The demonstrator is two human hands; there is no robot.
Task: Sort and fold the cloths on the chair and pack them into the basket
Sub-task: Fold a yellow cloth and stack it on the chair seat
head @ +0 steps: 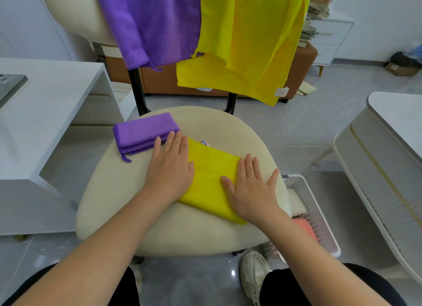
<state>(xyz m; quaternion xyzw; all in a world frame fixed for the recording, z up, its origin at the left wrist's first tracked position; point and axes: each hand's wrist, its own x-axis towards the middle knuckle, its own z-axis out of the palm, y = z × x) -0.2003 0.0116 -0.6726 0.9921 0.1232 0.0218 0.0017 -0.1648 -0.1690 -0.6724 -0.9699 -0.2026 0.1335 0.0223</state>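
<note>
A folded yellow cloth (211, 175) lies on the cream chair seat (118, 191). My left hand (170, 166) presses flat on its left edge and my right hand (250, 189) presses flat on its right part, fingers spread. A folded purple cloth (142, 133) sits at the seat's back left, just touching my left fingertips. Over the chair back hang an unfolded purple cloth (150, 22) and unfolded yellow cloths (246, 38). A white perforated basket (317, 216) stands on the floor right of the seat, holding a pink cloth (304, 228) and a pale one.
A white desk (45, 113) stands to the left and a white ribbed table (383, 159) to the right. A brown cabinet (159, 81) is behind the chair. My shoe (253, 276) rests on the grey tile floor beside the basket.
</note>
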